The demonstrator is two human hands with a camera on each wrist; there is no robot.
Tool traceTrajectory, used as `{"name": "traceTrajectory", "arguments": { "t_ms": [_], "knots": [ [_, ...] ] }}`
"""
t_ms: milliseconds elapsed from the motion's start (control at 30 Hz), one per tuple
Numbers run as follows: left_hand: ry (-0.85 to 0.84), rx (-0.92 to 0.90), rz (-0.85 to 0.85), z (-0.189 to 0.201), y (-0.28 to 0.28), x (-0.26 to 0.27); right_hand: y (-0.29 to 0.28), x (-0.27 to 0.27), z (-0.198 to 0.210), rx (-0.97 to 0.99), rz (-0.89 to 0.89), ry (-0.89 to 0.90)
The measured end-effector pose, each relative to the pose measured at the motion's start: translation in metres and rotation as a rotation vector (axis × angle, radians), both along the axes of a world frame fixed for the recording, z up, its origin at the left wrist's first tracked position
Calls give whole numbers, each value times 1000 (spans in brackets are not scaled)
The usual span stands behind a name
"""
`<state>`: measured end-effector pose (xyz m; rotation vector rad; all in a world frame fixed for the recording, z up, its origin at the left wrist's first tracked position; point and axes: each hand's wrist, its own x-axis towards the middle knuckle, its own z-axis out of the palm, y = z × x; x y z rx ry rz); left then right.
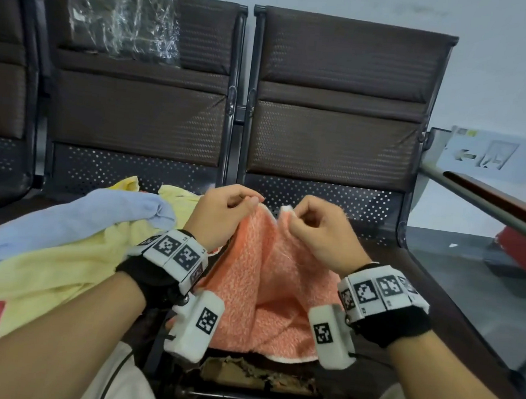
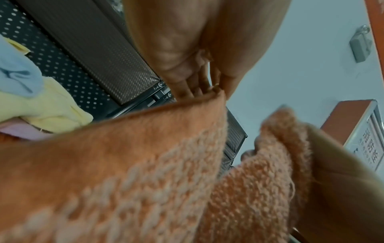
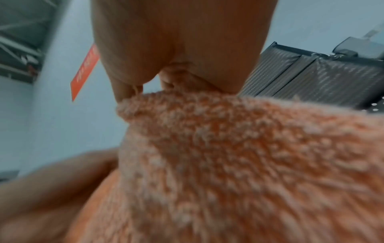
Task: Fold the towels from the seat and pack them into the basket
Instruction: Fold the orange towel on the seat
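We are pinching the orange towel by its top corners, left hand and right hand, above the seat. Only the head view is showing the blue towel and yellow towel heaped left (wrist views are mostly orange pile).

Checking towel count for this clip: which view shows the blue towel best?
The head view: the blue towel lies whole across the yellow towel, left of the left hand. The left wrist view catches only one end of it; the right wrist view misses it.
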<state>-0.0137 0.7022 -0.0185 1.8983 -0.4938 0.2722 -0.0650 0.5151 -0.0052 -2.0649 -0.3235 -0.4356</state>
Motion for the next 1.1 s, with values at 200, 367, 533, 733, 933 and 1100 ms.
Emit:
{"name": "traceTrajectory", "arguments": {
  "t_ms": [200, 367, 533, 733, 933, 1100],
  "knots": [
    [193, -53, -180, -2, -3, -9, 12, 0, -7, 6, -27, 13],
    [334, -175, -235, 2, -7, -18, 15, -1, -8, -8, -85, 27],
    [324, -110, -287, 5, -3, -24, 14, -2, -10, -35, -89, 23],
    [133, 63, -199, 7, 13, -28, -2, -7, -5, -240, 170, 305],
    [48, 180, -192, 10, 40, -35, -12, -17, -15, -748, 246, 398],
    [54, 181, -131, 14, 50, -41, -2, -22, -3, -785, 99, 73]
  ]
}}
